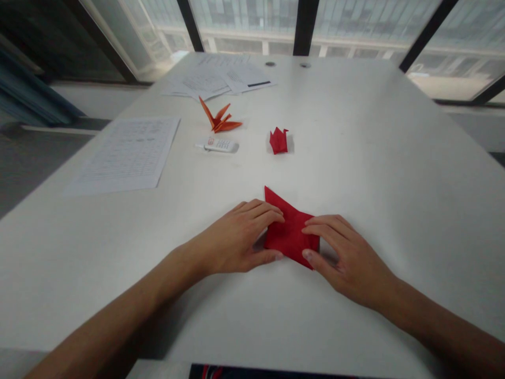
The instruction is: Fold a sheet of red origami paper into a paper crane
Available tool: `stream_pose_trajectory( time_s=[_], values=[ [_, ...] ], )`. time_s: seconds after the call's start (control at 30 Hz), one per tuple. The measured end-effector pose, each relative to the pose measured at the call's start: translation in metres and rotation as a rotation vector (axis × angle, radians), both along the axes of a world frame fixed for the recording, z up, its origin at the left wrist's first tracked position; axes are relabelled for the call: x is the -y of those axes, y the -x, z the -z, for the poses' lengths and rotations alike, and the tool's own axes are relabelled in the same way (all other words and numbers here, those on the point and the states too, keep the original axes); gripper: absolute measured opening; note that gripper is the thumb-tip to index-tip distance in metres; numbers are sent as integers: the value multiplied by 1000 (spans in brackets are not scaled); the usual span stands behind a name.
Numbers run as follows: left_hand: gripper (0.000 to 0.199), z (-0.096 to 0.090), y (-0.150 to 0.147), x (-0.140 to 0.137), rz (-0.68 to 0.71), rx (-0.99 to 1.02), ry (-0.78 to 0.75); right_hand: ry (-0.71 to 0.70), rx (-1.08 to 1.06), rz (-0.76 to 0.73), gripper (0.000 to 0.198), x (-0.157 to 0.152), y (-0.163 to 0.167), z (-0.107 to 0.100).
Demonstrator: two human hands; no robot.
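A folded piece of red paper (290, 231) lies on the white table in front of me, one pointed corner reaching up and to the left. My left hand (252, 231) rests at its left side, fingertips on the top face, with the thumb stretched apart along the near edge. At the right side, my right hand (343, 252) holds the sheet with its fingertips on top and its thumb at the near corner. The underside of the paper is hidden. Beyond it stands a small red origami crane (279, 141).
An orange origami crane (219, 118) stands farther back on the left, behind a white tag-like object (219, 145) with print on it. A printed sheet (126, 152) lies to the left. More papers (213, 81) overlap near the far end of the table (374, 158), by the windows.
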State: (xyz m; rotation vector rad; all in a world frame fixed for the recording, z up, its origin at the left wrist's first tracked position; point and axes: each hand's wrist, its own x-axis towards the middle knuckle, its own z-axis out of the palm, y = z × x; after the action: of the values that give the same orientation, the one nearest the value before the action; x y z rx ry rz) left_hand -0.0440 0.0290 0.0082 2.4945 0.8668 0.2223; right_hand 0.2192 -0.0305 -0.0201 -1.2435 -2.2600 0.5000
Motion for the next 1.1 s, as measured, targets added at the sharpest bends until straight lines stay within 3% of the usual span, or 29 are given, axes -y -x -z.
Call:
stream_pose_trajectory(
  time_s=[0.17,0.3,0.5,0.67,0.97,1.1],
  values=[
    [31,0,4,-1,19,9,14,-21,-22,92,42,-13,-12,1],
    [19,-3,8,0,25,13,29,-27,-30,52,31,-21,-19,1],
    [34,-3,7,2,31,-6,5,-19,38,-46,20,-20,-17,0],
    [50,0,3,4,37,-3,-44,-34,45,-30,11,-22,-16,5],
    [26,4,0,4,86,4,-103,-9,-56,108,12,-20,-12,6],
    [26,5,-2,5,14,38,-128,50,-126,181,29,-16,-12,4]
  ],
)
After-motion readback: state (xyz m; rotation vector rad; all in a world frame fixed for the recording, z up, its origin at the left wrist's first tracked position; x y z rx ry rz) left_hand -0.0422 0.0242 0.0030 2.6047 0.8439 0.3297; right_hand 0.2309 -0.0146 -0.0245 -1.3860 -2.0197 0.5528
